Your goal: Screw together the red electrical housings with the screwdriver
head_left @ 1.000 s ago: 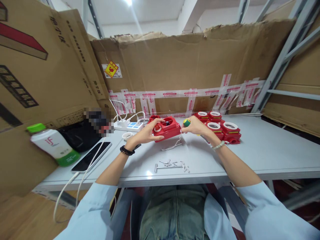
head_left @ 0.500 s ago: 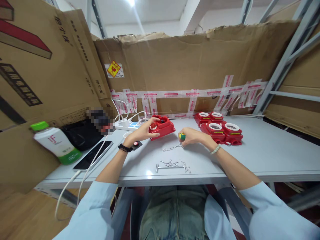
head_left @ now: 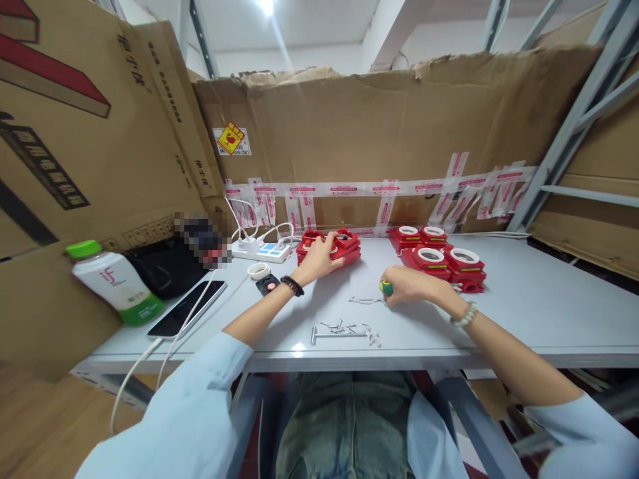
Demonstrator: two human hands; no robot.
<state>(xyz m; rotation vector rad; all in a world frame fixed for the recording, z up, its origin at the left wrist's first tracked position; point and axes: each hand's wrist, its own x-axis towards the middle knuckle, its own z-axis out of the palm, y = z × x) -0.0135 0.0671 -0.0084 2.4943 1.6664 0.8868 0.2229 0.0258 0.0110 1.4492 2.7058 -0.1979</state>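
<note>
My left hand (head_left: 319, 258) reaches over a red plastic housing (head_left: 353, 249) with round openings and grips it from above, thumb on the near side. Part of the housing is hidden under the fingers. To the right, my right hand (head_left: 417, 285) is closed around a screwdriver with a green and yellow handle (head_left: 386, 287); its shaft is hidden. A thin whitish cord (head_left: 367, 300) lies on the table beside those fingers. Closer to the table's front edge are several small screws (head_left: 339, 326) and a metal T-shaped bar (head_left: 339, 335).
Several red housings with white rings (head_left: 432, 256) stand at the right rear. Behind my left wrist lie a white ring (head_left: 258, 270) and a small black part (head_left: 267, 285). A power strip (head_left: 262, 250), phone (head_left: 187, 309) and bottle (head_left: 117, 286) are at left; cardboard (head_left: 339, 133) walls the back.
My left hand has moved right and over the top of the red housing, which now sits slightly further right and flatter. My right hand has shifted right with the screwdriver, and the cord has moved along.
</note>
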